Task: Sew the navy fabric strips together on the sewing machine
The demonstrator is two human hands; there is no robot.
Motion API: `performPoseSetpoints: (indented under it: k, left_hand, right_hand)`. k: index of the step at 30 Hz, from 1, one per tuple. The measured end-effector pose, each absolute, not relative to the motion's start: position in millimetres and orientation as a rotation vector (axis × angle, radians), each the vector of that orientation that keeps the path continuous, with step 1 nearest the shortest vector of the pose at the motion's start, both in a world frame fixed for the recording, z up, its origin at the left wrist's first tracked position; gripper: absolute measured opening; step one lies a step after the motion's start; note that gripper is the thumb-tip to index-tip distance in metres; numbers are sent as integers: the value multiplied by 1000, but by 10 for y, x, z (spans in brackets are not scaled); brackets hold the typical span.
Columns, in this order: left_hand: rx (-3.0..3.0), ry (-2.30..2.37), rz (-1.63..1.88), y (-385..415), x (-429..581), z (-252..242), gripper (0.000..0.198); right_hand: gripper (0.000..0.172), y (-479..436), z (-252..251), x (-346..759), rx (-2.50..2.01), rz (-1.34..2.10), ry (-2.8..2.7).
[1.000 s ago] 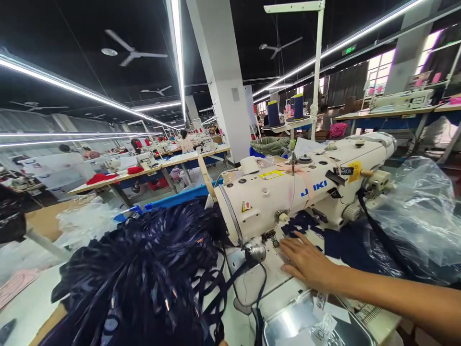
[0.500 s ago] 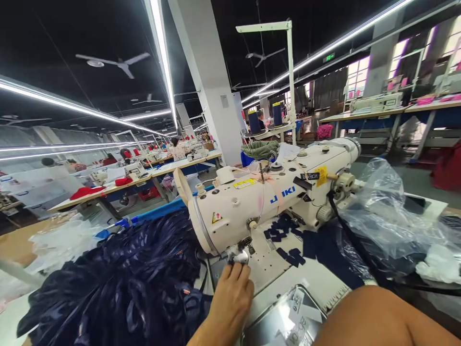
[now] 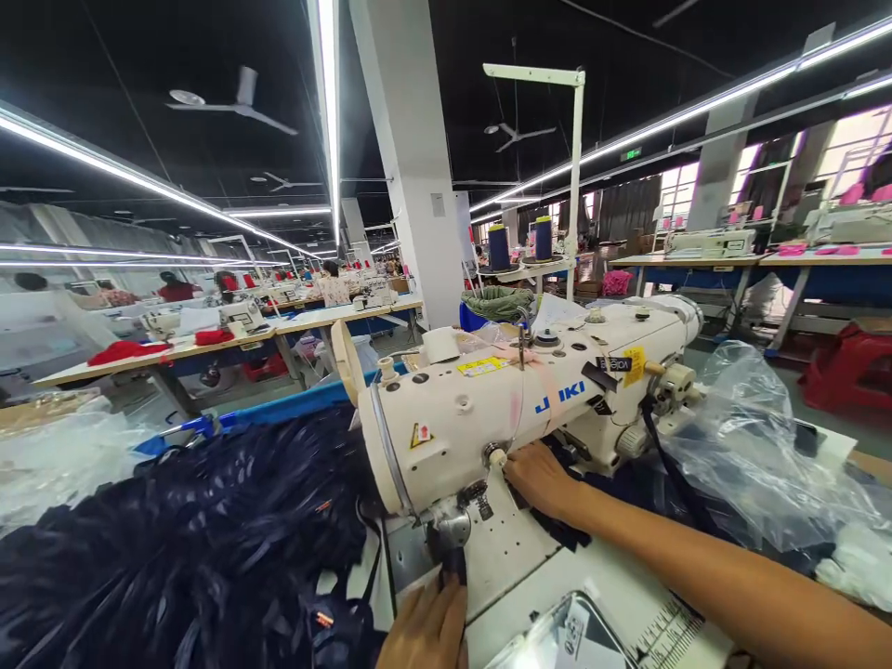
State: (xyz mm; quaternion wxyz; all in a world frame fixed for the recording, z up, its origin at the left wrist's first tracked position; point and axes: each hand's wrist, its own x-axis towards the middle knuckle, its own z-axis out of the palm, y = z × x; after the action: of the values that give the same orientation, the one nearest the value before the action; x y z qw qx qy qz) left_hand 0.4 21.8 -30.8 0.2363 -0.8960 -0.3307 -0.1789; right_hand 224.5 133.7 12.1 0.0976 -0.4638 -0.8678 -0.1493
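Observation:
A white JUKI sewing machine (image 3: pixel 446 437) spans the middle of the head view. My left hand (image 3: pixel 425 627) is low in front of its presser foot, fingers closed together on a dark fabric strip (image 3: pixel 452 563) that runs under the foot. Beneath the machine arm, my right hand (image 3: pixel 540 478) reaches in beside a small knob (image 3: pixel 497 457), over the small dark fabric pieces (image 3: pixel 563 531). Its fingers look curled, and what they hold, if anything, is hidden. A large heap of navy straps (image 3: pixel 209 548) lies to the left.
Crumpled clear plastic (image 3: pixel 753 446) covers the table's right side. A shiny tray (image 3: pixel 564 641) with labels sits at the front edge. Two dark thread cones (image 3: pixel 499 248) stand behind the machine. Other sewing tables and people are farther back.
My left hand has drawn back toward me from the presser foot, with a dark strip now visible at its fingers. My right hand has moved forward under the machine arm to the small pieces.

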Motion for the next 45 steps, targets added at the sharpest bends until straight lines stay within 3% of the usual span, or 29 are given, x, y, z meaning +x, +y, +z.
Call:
performPoseSetpoints:
  k: [5, 10, 13, 15, 20, 30, 40, 45]
  left_hand:
    - [-2508, -1035, -534, 149, 56, -227, 38]
    - [-2598, -1202, -542, 121, 93, -184, 33]
    - [-2651, -1238, -544, 109, 87, -184, 42]
    - [-2680, -1273, -538, 98, 85, -167, 49]
    - [-2699, -1314, -474, 78, 85, -123, 40]
    - [-2684, -1331, -370, 166, 35, -222, 35]
    - [-2735, -1168, -349, 97, 40, -123, 35]
    - [-2713, -1206, -393, 9, 48, 17, 48]
  right_hand:
    - [22, 1182, -4, 2003, -1273, -431, -2613]
    - [10, 939, -67, 1962, -1074, -400, -2615]
    - [17, 914, -22, 2045, -1102, -352, -2556]
    - [12, 935, 18, 2107, -1066, -304, -2555]
    - [22, 976, -6, 2149, -701, -164, -2729]
    - [5, 1069, -179, 2138, -839, -168, -2563]
    - [8, 1096, -204, 2203, -890, 35, -2466]
    - [13, 1073, -156, 2217, -888, 63, -2521]
